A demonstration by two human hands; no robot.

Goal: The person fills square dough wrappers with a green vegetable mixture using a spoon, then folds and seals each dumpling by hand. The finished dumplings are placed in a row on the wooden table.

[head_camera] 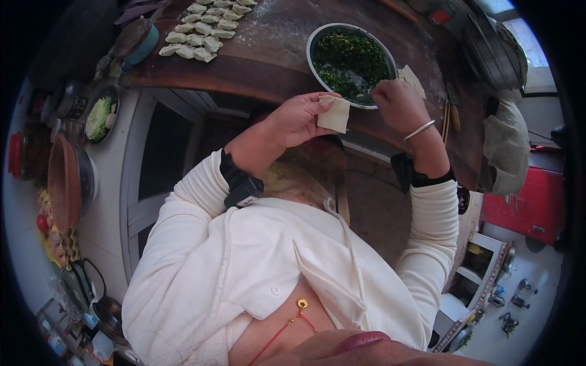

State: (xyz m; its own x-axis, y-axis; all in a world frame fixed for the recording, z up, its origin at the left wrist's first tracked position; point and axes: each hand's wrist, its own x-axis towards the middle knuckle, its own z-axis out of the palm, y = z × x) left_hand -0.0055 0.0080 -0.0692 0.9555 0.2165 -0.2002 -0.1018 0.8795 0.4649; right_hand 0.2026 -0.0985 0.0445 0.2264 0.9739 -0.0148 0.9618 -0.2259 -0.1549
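A square dough wrapper lies across the fingers of my left hand, with the thumb on its upper corner. My right hand is curled at the near right rim of a metal bowl. Whether its fingers grip a utensil is hidden. Chopped green filling lines the bowl, and part of the bottom shows through. Just behind my right hand, a stack of dough wrappers rests on the table. Folded dumplings stand in rows at the far left.
The floured wooden table has its near edge in front of me. A blue-green pot stands at its left corner. At right lie thin sticks and a wooden-handled knife. A plate of cut cabbage sits on the left counter.
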